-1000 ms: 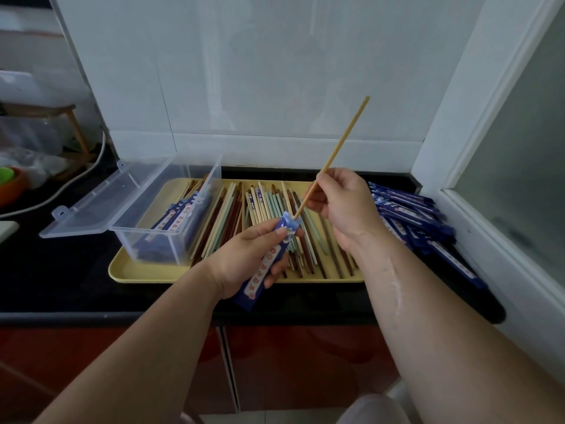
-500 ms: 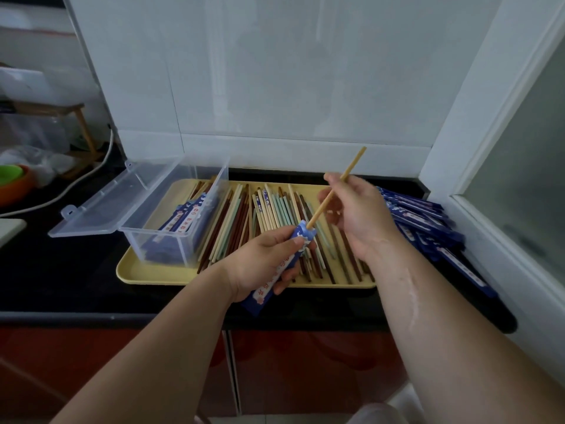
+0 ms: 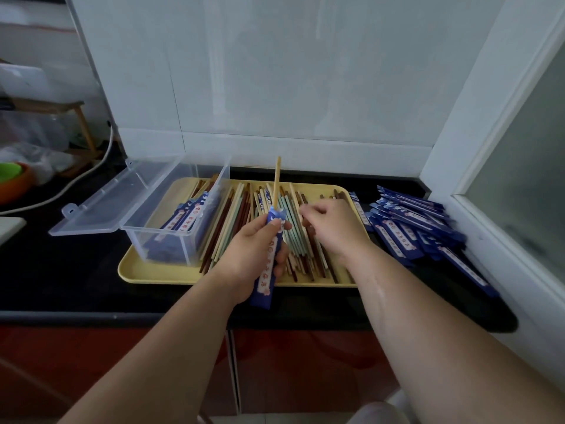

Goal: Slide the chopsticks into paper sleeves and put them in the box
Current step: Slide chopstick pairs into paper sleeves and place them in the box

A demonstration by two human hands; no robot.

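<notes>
Presently, the left hand (image 3: 253, 255) is gripping one blue paper sleeve (image 3: 269, 264) above the near part of the yellow tray (image 3: 153, 270), with its fingers and thumb clamped round the sleeve's upper half. The sleeve is carrying a white label strip with red characters, which are too blurred to read. Its mouth is showing a paler blue, scalloped edge. A pale wooden chopstick (image 3: 277, 182) is sitting in that mouth, with its upper part sticking out. Sleeve and chopstick are sharing one long axis, running nearly upright. The chopstick's free end is pointing up toward the white wall (image 3: 305, 71), and the sleeve's lower end is pointing down toward the person.

The right hand (image 3: 333, 228) is reaching palm-down over the loose chopsticks (image 3: 238, 221) on the tray, fingers curled against them; whether they are pinching one cannot be told. These brown, beige and pale green chopsticks are lying roughly parallel, near to far.

The clear box (image 3: 171, 228) is standing on the tray's left part, lid (image 3: 101, 206) open leftward, and is holding sleeved chopsticks (image 3: 186, 218) with the same label. A pile of blue sleeves (image 3: 409, 228) is lying on the black counter (image 3: 61, 270) just right of the tray.
</notes>
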